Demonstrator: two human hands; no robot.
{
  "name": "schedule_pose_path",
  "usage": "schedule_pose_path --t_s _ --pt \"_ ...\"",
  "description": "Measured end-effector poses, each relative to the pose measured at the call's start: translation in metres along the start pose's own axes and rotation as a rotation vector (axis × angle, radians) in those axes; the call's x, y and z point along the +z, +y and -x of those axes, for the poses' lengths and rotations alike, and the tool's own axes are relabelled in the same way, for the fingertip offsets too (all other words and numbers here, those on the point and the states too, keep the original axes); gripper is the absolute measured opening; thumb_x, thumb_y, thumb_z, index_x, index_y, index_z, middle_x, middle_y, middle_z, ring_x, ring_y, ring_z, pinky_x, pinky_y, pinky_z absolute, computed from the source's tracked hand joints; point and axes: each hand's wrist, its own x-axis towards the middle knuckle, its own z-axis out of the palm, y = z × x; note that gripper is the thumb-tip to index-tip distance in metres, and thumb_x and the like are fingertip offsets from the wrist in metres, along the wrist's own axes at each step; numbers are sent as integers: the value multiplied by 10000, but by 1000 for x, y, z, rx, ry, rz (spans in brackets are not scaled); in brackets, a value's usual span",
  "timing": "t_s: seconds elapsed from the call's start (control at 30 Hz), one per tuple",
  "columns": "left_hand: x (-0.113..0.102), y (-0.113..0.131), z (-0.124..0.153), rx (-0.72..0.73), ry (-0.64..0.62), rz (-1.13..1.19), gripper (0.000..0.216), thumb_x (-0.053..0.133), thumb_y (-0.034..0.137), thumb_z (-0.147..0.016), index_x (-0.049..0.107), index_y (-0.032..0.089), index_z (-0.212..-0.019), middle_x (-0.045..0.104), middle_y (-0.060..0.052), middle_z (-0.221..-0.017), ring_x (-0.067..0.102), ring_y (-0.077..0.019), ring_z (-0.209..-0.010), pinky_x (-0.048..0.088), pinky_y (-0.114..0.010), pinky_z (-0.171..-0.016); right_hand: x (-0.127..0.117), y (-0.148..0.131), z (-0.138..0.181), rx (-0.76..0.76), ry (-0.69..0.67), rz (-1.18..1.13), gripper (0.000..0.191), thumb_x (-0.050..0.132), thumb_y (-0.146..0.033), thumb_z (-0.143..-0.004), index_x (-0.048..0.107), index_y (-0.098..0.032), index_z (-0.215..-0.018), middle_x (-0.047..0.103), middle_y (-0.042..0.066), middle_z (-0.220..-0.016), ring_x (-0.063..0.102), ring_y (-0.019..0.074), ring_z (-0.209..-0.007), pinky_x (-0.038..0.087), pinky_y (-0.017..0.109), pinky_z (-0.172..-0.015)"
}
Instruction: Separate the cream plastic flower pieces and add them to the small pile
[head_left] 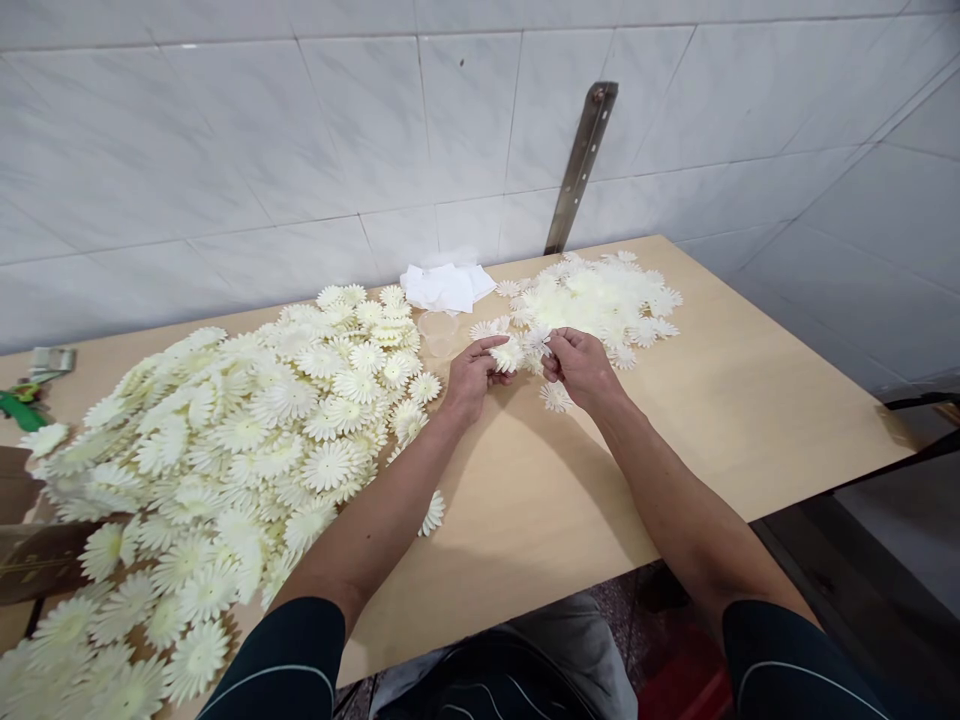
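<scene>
Over the middle of the table my left hand holds a cream flower piece between thumb and fingers. My right hand, its fingertips pinched, grips a thinner white petal piece close beside it. The two pieces nearly meet or overlap; I cannot tell which. A single white petal piece lies on the table below my right hand. Behind the hands spreads a pile of pale, thin petal pieces. To the left is a large heap of cream flower pieces.
White paper sheets and a clear round dish sit near the wall. A metal bracket stands against the tiles. At far left is a green-handled tool. The wooden table ends at the right.
</scene>
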Motion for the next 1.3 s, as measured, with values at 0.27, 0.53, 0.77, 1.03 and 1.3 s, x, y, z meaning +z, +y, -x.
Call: schedule_pose_path --t_s 0.27,0.53,0.77,1.03,1.3 --pt "-1 -5 1 -7 -47 -27 207 670 231 -673 785 147 -822 747 -75 -757 697 -180 -659 570 -310 -645 1 6 5 -201 43 442 173 712 -366 -870 608 -242 -807 570 -28 -619 506 146 -547 436 286 -521" --pt "0 -10 5 169 -100 -187 495 950 615 -681 741 169 -725 698 -33 -701 656 -151 -648 561 -277 -608 -2 22 3 -638 15 861 82 608 -249 -950 586 -247 -871 722 80 -930 598 188 -699 543 344 -720" --pt "-4 -11 0 181 -50 -207 395 918 513 -768 722 178 -693 669 -22 -672 629 -135 -613 531 -251 -568 2 14 9 -478 6 696 242 660 -478 -1001 667 -239 -961 732 93 -982 635 203 -779 554 340 -718" --pt "-2 -10 0 144 -56 -178 368 915 493 -811 735 174 -776 653 -2 -650 626 -134 -606 519 -244 -570 0 0 7 -24 -103 244 707 796 -913 -748 681 -220 -834 503 -16 -660 410 128 -549 318 278 -435" --pt "-3 -13 1 263 61 -353 198 807 307 -902 762 179 -757 666 1 -639 584 -120 -555 494 -240 -557 0 -1 11 -136 -43 516 700 818 -855 -737 796 -182 -927 530 -25 -602 454 148 -563 372 299 -525"
